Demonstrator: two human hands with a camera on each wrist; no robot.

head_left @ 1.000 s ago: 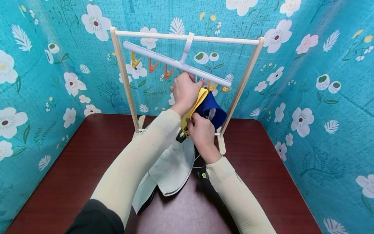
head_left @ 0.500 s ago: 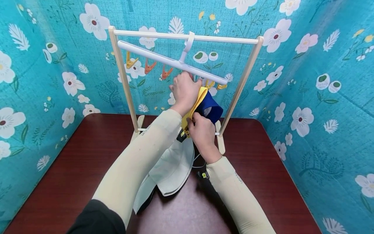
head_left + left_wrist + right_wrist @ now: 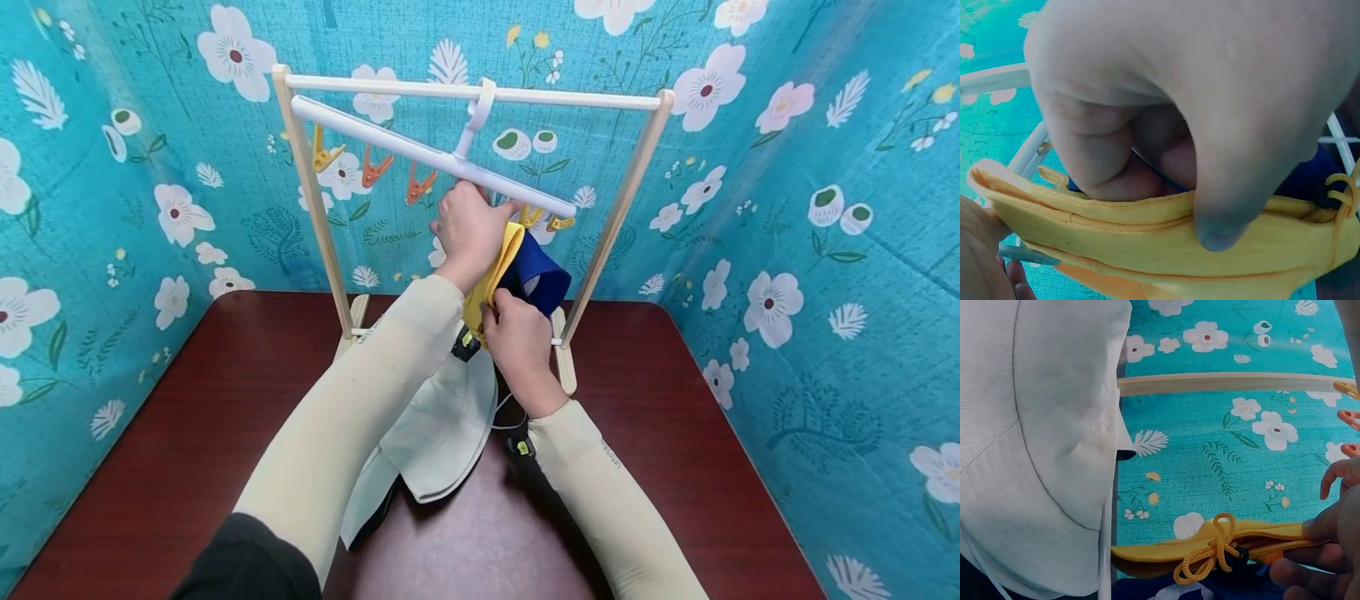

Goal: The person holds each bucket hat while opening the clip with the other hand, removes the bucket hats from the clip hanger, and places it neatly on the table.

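Note:
A folded yellow-and-blue cloth item (image 3: 546, 275) with a yellow cord bow (image 3: 1207, 553) is held up below a white clip hanger (image 3: 431, 154); its exact kind is unclear. My left hand (image 3: 472, 233) is just under the hanger bar, at the item's upper end. In the left wrist view its fingers at the left edge pinch a grey-blue clip (image 3: 1029, 254) against the yellow edge. My right hand (image 3: 517, 337) pinches the yellow band lower down, thumb on the near side; it looms large in the left wrist view. The clip's jaws are mostly hidden.
The hanger hooks over a wooden rack (image 3: 577, 98) and tilts down to the right. Yellow and orange clips (image 3: 375, 167) hang from it. A pale fabric hat (image 3: 438, 437) lies on the dark red table (image 3: 247, 400). Flowered blue cloth (image 3: 787, 208) surrounds the table's back and sides.
The hanger has shifted a little left with its clips, its left end closer to the rack's post. My left hand and the cloth's top edge have moved slightly left; the right hand has barely moved.

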